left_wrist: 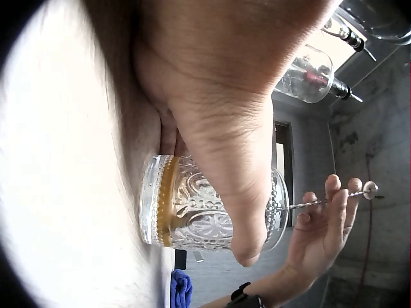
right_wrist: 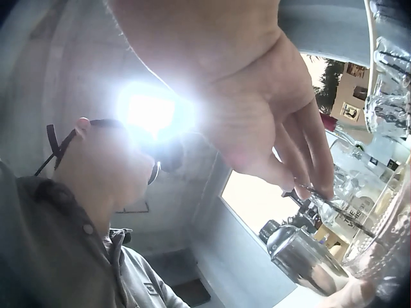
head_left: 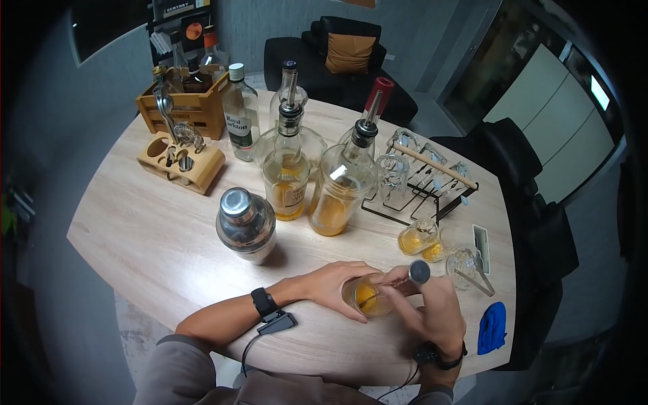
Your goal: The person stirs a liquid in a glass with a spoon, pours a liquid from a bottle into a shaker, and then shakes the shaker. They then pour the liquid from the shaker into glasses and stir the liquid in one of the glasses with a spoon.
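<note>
On the table near the person, a patterned glass (head_left: 368,297) holds some amber liquid. The left hand (head_left: 332,286) is wrapped round its side; in the left wrist view the thumb lies across the glass (left_wrist: 199,212). A thin twisted bar spoon (left_wrist: 302,205) with a disc at its end (left_wrist: 370,190) stands in the glass. The right hand (head_left: 432,309) pinches the spoon above the rim, and the right wrist view shows its fingertips on the dark shaft (right_wrist: 347,215). The spoon's lower tip is hard to make out.
A metal shaker (head_left: 247,226) stands left of the glass. Behind are two bottles with pourers (head_left: 287,185), (head_left: 341,189), a wire glass rack (head_left: 432,169) and a wooden crate (head_left: 196,108). To the right are small amber-filled glasses (head_left: 415,237), tongs on a glass (head_left: 472,273) and a blue cloth (head_left: 492,329).
</note>
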`<state>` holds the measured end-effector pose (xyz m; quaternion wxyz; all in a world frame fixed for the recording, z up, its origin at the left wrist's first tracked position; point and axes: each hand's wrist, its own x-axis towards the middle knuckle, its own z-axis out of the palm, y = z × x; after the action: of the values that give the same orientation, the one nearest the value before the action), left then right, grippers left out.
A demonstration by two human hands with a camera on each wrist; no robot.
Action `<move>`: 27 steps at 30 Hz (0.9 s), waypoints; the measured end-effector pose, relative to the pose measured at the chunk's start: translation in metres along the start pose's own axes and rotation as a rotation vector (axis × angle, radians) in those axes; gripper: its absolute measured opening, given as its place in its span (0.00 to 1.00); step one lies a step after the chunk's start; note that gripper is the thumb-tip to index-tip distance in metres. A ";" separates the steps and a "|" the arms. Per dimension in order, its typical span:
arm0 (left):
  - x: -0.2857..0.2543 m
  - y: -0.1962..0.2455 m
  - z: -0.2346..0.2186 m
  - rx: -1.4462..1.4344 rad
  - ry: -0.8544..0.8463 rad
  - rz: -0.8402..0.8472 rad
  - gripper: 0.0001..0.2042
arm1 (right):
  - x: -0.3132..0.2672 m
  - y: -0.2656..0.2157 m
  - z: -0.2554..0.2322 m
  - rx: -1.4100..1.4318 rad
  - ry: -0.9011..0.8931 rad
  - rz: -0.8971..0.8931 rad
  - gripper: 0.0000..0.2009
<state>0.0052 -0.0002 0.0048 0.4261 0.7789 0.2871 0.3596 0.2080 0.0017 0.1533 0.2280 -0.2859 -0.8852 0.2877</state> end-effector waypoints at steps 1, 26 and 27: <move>0.000 0.000 0.000 -0.009 -0.002 -0.002 0.41 | -0.001 0.005 0.000 -0.002 0.051 0.009 0.10; -0.002 0.001 -0.004 -0.007 0.008 -0.002 0.41 | -0.004 -0.007 -0.011 0.020 -0.097 0.010 0.07; -0.002 0.001 -0.004 -0.007 0.005 -0.003 0.41 | -0.002 -0.006 -0.009 0.022 -0.095 0.012 0.07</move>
<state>0.0008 -0.0001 0.0069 0.4285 0.7762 0.2880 0.3619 0.2123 -0.0007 0.1629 0.1873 -0.2747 -0.8900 0.3120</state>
